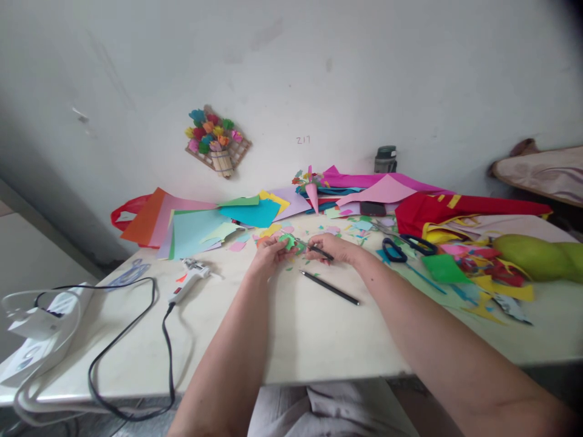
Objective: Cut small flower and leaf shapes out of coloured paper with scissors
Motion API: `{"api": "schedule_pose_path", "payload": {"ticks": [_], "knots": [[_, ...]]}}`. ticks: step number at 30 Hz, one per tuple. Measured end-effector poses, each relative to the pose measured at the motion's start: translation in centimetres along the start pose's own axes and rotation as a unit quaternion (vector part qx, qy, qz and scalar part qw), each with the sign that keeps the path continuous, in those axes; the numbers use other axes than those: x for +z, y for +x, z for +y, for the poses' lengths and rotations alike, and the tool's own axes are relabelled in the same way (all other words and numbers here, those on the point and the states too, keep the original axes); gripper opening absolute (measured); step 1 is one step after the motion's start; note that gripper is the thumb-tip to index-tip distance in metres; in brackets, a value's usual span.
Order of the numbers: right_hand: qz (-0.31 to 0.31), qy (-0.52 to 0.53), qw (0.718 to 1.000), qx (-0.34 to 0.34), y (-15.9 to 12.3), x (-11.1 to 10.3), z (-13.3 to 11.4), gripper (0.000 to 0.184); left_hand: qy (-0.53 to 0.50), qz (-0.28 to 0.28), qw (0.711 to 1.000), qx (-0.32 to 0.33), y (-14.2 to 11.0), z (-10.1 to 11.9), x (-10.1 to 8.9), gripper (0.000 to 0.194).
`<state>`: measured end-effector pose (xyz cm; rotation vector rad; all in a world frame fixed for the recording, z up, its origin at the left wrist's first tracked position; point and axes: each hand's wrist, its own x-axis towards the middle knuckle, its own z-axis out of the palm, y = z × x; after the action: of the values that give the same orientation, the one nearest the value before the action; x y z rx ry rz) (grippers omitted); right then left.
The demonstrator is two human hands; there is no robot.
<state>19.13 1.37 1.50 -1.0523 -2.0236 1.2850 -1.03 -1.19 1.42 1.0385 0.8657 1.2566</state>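
Observation:
Near the middle of the table, my left hand [272, 254] pinches a small piece of green paper [288, 243]. My right hand [331, 247] is closed on a small pair of scissors [324, 253] with dark handles. Their blades point left and meet the green paper. Just in front of both hands lies a black pen [330, 287]. Tiny paper scraps [334, 230] are scattered behind and around the fingers. A larger pair of scissors [412, 244] with dark blue handles rests to the right of my right hand.
A glue gun [194, 280] with a looping black cord lies left, near a white power strip [50, 328]. Coloured sheets [191, 233] line the back, beside a pink paper cone of flowers [311, 195] and a phone [372, 209]. Red cloth [455, 212] lies right.

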Motion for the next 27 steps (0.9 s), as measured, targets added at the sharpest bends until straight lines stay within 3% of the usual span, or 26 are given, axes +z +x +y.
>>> {"api": "schedule_pose_path", "payload": {"ticks": [7, 19, 27], "knots": [[0.008, -0.012, 1.000, -0.008, -0.1, 0.1, -0.3, 0.033, 0.004, -0.002, 1.000, -0.010, 0.0, 0.0, 0.0, 0.019], [-0.016, 0.021, 1.000, -0.012, 0.5, -0.1, 0.9, 0.022, 0.005, 0.002, 1.000, -0.013, 0.0, 0.0, 0.0, 0.019], [-0.031, 0.052, 0.998, -0.014, 0.2, 0.0, 0.4, 0.020, 0.010, -0.001, 1.000, -0.012, 0.0, -0.1, -0.1, 0.020]]}}
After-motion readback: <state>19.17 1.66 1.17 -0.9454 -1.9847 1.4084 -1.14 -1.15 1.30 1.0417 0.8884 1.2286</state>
